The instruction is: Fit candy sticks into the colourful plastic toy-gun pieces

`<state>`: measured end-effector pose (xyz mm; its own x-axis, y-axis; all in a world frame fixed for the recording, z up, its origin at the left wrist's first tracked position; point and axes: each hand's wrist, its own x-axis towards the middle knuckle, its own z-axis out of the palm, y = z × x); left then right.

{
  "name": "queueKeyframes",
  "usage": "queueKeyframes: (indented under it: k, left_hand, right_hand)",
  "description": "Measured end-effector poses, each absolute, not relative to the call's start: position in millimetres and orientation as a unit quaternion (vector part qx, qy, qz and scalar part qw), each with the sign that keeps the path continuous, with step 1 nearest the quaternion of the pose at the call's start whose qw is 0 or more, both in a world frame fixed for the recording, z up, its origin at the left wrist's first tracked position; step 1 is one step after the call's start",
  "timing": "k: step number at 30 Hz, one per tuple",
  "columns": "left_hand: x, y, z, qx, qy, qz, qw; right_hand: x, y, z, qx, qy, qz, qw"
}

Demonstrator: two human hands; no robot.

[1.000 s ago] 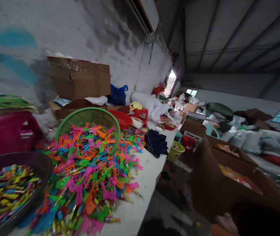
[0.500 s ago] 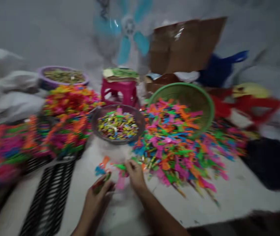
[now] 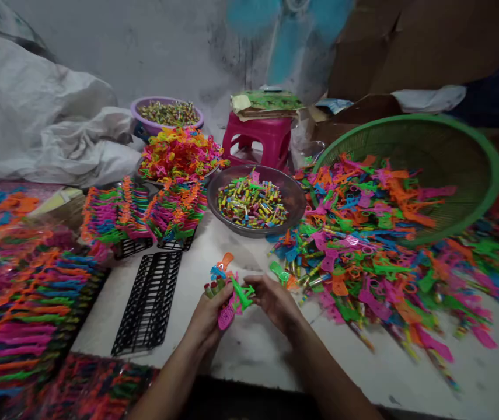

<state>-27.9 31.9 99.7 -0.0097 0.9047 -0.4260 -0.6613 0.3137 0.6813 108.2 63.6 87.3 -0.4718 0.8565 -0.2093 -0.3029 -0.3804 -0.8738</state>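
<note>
The toy pieces [image 3: 363,245] look like bright, smooth plastic, as does the woven green basket [image 3: 472,146] at two o'clock. The black rack [image 3: 148,303] at nine o'clock is matt plastic. The bench [image 3: 267,344] looks white, matt and scuffed. Behind, cardboard [image 3: 428,41] is dull brown.

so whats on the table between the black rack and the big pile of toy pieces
In the head view, both hands: the left hand grips a bunch of toy pieces, the right hand touches it. Bare white table lies around them.
</note>
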Motion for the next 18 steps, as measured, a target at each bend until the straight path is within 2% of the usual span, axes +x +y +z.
queueKeyframes:
  k: [3,10,15,18]
  left_hand:
    - [-23,31,103,0.122,0.425,0.538,0.717]
    - [-12,26,93,0.237,0.521,0.587,0.573]
    - [-22,26,89,0.278,0.571,0.538,0.554]
    - [-24,22,89,0.293,0.552,0.503,0.597]
  right_hand:
    - [100,58,80,-0.287,-0.435,0.756,0.395]
    - [79,43,83,-0.305,-0.310,0.759,0.485]
    - [91,61,87,-0.418,-0.277,0.630,0.593]
    - [94,65,91,-0.452,-0.322,0.589,0.587]
